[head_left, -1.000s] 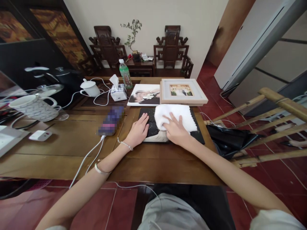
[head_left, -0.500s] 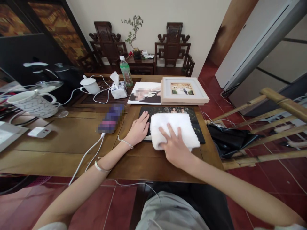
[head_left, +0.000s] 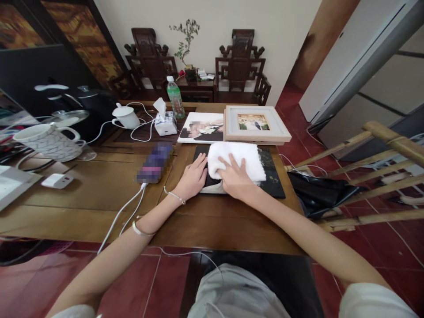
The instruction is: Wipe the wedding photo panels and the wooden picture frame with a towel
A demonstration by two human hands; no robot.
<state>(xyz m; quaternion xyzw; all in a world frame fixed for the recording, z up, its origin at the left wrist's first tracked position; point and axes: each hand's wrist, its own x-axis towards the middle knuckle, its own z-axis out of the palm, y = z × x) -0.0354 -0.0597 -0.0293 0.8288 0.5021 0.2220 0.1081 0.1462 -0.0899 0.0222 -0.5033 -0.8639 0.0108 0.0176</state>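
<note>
A folded white towel (head_left: pixel 243 154) lies over a dark photo panel (head_left: pixel 273 176) on the wooden table, hiding much of its picture. My right hand (head_left: pixel 236 179) is on the towel's near left part, fingers spread over the top and the thumb at its edge, gripping it against the panel. My left hand (head_left: pixel 194 176) rests flat at the panel's left edge, fingers stretched out and holding nothing. Just behind the panel are a white photo board (head_left: pixel 202 128) and a pale wooden picture frame (head_left: pixel 281 130).
Left of my left hand lies a phone (head_left: pixel 154 163) with a white cable (head_left: pixel 124 210). A tissue box (head_left: pixel 166 124), a green-labelled bottle (head_left: pixel 175 98), a lidded white cup (head_left: pixel 126 117) and a patterned mug (head_left: pixel 49 143) stand farther back. A bamboo chair (head_left: pixel 394 141) is at the right.
My right hand has slid the towel away from me and slightly left across the panel, baring more of its near and right parts. The left hand stays at the panel's edge.
</note>
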